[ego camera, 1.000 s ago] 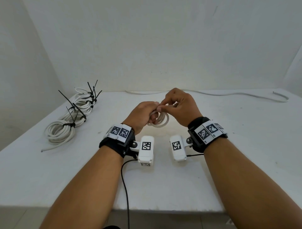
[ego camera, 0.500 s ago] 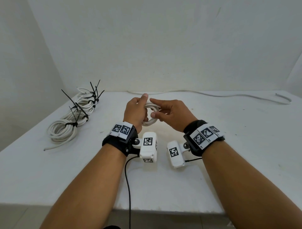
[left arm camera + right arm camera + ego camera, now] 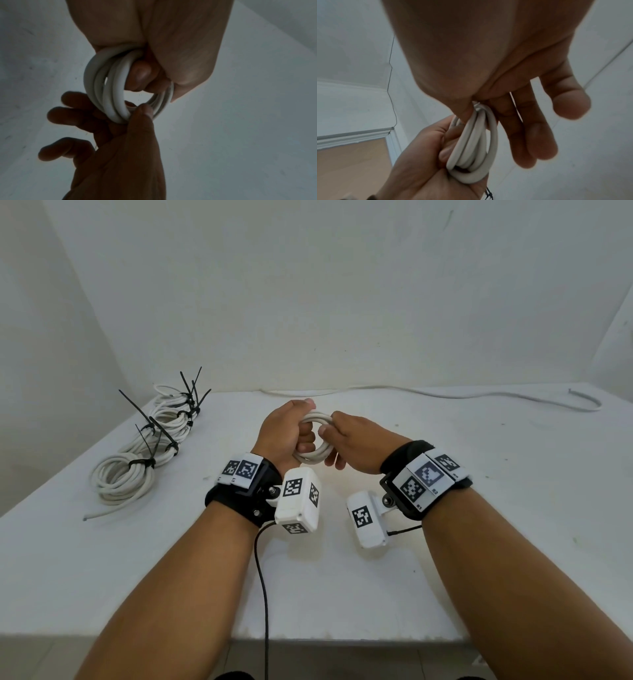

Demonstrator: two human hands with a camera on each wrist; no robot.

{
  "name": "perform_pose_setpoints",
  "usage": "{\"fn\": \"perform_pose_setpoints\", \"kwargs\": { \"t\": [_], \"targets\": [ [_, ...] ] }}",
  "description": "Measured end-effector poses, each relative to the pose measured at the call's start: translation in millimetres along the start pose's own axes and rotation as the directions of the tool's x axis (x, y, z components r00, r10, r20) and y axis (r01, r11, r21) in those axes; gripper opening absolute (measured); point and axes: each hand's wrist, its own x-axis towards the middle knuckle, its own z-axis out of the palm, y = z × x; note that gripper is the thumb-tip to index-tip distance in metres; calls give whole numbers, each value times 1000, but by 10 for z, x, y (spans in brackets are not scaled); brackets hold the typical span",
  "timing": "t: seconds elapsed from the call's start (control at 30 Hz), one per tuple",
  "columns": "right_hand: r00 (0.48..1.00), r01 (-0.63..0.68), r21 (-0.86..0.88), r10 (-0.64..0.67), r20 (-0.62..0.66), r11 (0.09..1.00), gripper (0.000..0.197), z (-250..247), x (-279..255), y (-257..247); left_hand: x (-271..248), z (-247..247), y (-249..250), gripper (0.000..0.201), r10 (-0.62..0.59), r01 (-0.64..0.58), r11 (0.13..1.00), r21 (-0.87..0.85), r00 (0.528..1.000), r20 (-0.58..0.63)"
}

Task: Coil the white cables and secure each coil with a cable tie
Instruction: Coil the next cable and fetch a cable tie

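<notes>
Left grip: left hand clenches the small white cable coil, fingers curled through its ring and thumb over the top strand.
Right grip: right hand pinches the coil's opposite side between thumb and a finger; the remaining fingers stretch out loosely past it.
Coil position: held above the white table, between both hands, near the table's middle; several turns lie side by side in the left wrist view.
Loose cable: long white cable lies along the far table edge by the wall, curving at its right end.
Finished coils: tied bundles lie in a row at the far left of the table, each bound with black cable ties whose tails stick up.
Wrists: black straps carrying white camera units with printed markers.
</notes>
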Motion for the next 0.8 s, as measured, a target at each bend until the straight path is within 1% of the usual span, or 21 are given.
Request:
{"fn": "perform_pose_setpoints", "kwargs": {
  "t": [0.1,0.23,0.33,0.4,0.47,0.57,0.63,0.67,0.73,0.8],
  "targets": [
    [1000,-10,-79,8,-22,997,29,-58,-4,-51,-3,48,9,31,12,-12,1000,6,1000,-11],
    [999,-22,-224,30,36,974,34,-140,-40,-96,-40,109,-5,33,16,-16,1000,-8,1000,7],
    [1000,-6,-339,16,26,941,35,-192,-128,-83,-87,185,-25,36,-9,12,998,-57,998,56],
    [1000,23,-432,-16,19,902,30,-260,-205,-52,-122,266,-45,37,-38,47,996,-80,993,110],
    [1000,14,-489,-15,1,872,26,-333,-310,18,-156,388,-110,36,-65,81,993,-84,982,175],
    [998,-58,-513,54,-23,856,36,-453,-487,243,-179,623,-222,27,-152,161,987,-8,951,268],
    [994,-107,-508,95,-50,855,40,-517,-628,394,-167,806,-249,25,-203,184,979,91,936,289],
    [993,-120,-526,101,-64,842,39,-553,-684,452,-158,916,-251,24,-212,176,973,149,937,278],
    [988,-153,-585,102,-119,797,33,-616,-799,530,-157,1160,-266,22,-191,130,954,269,958,212],
    [973,-221,-597,135,-186,771,27,-719,-930,615,-164,1419,-319,22,-153,92,941,325,974,168]
  ]
}}
